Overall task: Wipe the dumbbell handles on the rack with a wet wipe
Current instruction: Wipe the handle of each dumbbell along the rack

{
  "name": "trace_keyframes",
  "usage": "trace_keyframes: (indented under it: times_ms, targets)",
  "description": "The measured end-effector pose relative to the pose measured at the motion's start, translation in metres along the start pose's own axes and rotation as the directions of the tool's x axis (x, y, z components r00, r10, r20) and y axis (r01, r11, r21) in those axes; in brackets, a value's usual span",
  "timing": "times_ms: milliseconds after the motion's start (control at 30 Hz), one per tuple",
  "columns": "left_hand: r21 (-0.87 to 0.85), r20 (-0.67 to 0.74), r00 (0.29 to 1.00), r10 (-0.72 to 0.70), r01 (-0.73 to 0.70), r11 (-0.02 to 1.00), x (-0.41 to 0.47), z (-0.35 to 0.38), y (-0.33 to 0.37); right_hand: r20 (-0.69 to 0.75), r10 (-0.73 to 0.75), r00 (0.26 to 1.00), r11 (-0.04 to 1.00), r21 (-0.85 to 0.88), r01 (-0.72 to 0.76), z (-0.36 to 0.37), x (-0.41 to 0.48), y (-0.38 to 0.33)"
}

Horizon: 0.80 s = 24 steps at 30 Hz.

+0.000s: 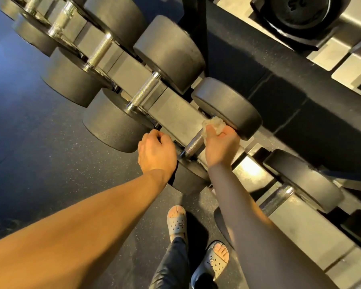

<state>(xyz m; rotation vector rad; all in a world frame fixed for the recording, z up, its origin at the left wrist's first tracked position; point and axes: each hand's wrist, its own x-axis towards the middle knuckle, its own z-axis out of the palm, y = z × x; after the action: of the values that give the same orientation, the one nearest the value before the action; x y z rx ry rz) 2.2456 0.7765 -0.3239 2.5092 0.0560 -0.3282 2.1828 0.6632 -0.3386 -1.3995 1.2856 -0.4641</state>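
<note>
A row of black round-headed dumbbells lies on a metal rack (175, 113). On the nearest one, the knurled chrome handle (193, 143) shows between my two hands. My right hand (220, 146) grips the far end of that handle with a crumpled white wet wipe (214, 125) wrapped under its fingers, close to the far head (227, 105). My left hand (155, 152) rests with curled fingers over the near head of the same dumbbell, which it mostly hides. It holds nothing I can see.
More dumbbells with bare chrome handles (144, 90) run up to the left, and another one (277, 198) sits lower right. An upper shelf (300, 59) carries a black weight (298, 11). Dark rubber floor (40, 153) lies left; my sandalled feet (176, 223) stand below.
</note>
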Motion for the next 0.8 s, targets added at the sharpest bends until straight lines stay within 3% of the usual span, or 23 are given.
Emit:
trace_keyframes:
  times_ms: [67, 133, 200, 267, 333, 367, 467, 500, 567, 667, 733, 767, 800]
  targets:
    - [-0.005, -0.008, 1.000, -0.009, 0.009, 1.000, 0.000, 0.000, 0.001, 0.098, -0.038, 0.994, 0.996, -0.080, 0.046, 0.007, -0.014, 0.013]
    - [-0.005, -0.019, 1.000, -0.007, 0.007, 1.000, -0.002, 0.000, 0.002, 0.287, -0.024, 0.958, 0.981, -0.177, 0.077, 0.006, -0.026, 0.022]
    - [-0.008, -0.015, 1.000, -0.001, 0.001, 1.000, -0.003, -0.001, 0.003, 0.448, -0.048, 0.892, 0.896, -0.376, 0.237, 0.001, -0.021, 0.020]
    - [-0.009, -0.006, 1.000, -0.004, 0.004, 1.000, -0.003, -0.001, 0.002, 0.560, -0.258, 0.787, 0.606, -0.540, 0.584, -0.003, -0.008, 0.004]
    - [-0.009, -0.004, 1.000, -0.008, 0.008, 1.000, -0.002, 0.000, 0.001, 0.638, -0.435, 0.636, 0.310, -0.557, 0.770, 0.001, 0.010, -0.014]
    - [-0.009, -0.004, 1.000, -0.007, 0.007, 1.000, -0.002, -0.001, 0.001, 0.670, -0.419, 0.612, 0.203, -0.588, 0.783, 0.004, 0.017, -0.024]
    - [-0.009, -0.009, 1.000, -0.001, 0.001, 1.000, -0.002, -0.002, 0.003, 0.704, -0.240, 0.669, -0.008, -0.690, 0.724, 0.013, 0.023, -0.037]
    - [-0.009, -0.008, 1.000, -0.001, 0.000, 1.000, -0.002, -0.002, 0.002, 0.732, -0.197, 0.653, -0.047, -0.672, 0.739, 0.014, 0.018, -0.036]
    - [-0.013, 0.000, 1.000, -0.006, 0.006, 1.000, -0.002, -0.002, 0.002, 0.832, -0.098, 0.546, -0.065, -0.553, 0.831, 0.014, 0.004, -0.031]
    - [-0.017, 0.011, 1.000, -0.017, 0.017, 1.000, -0.002, -0.002, 0.002, 0.916, -0.097, 0.390, 0.096, -0.381, 0.919, 0.009, 0.004, -0.022]
    - [-0.019, 0.015, 1.000, -0.009, 0.009, 1.000, -0.003, -0.004, 0.003, 0.890, -0.267, 0.369, 0.016, -0.379, 0.925, 0.007, 0.020, -0.022]
    - [-0.019, 0.014, 1.000, -0.003, 0.004, 1.000, -0.003, -0.004, 0.003, 0.843, -0.350, 0.409, -0.033, -0.447, 0.894, 0.006, 0.026, -0.023]
    - [-0.019, 0.015, 1.000, 0.000, 0.000, 1.000, -0.003, -0.004, 0.003, 0.773, -0.424, 0.473, -0.016, -0.528, 0.849, 0.004, 0.029, -0.025]
